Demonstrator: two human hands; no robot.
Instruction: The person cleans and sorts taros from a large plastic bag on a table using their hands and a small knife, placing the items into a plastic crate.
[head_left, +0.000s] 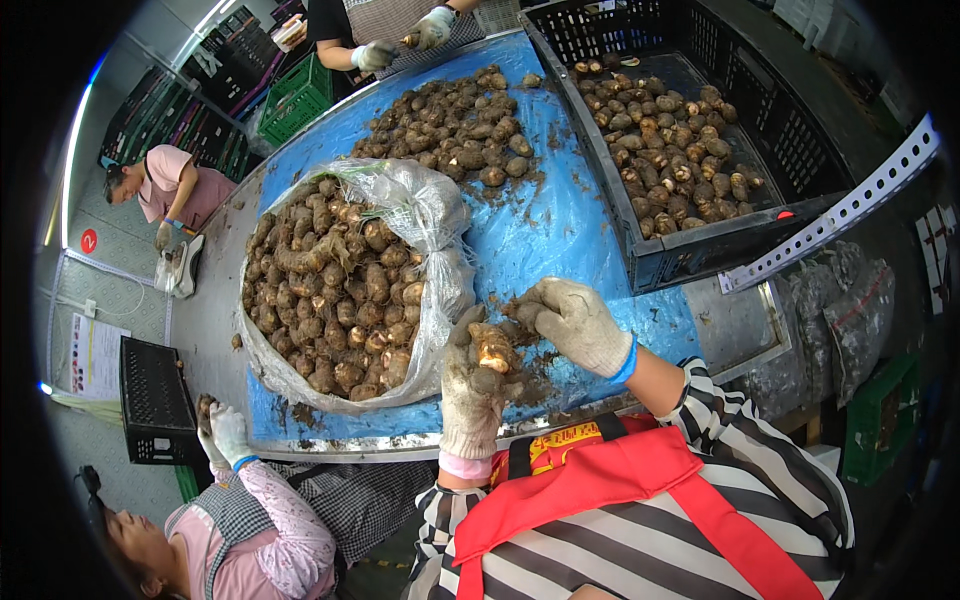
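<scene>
My left hand (474, 386), in a soiled knit work glove, holds a taro corm (493, 348) with a pale end that faces me. Close to its right, my gloved right hand (574, 322) has its thumb and fingertips pinched together on a dark, fibrous scrap (513, 309). Loose dirt lies on the blue plastic sheet (540, 232) below both hands. Left of my left hand stands an open woven plastic sack (442, 217) full of brown taro corms (330, 300). A heap of taro corms (450, 120) lies on the sheet farther back.
A black plastic crate (667, 255) with taro corms (675, 157) stands at the right, beside a perforated metal strip (832, 210). Gloved co-workers stand at the far side (405, 45) and on my left (262, 517). Another person (176, 180) works beyond the metal table edge.
</scene>
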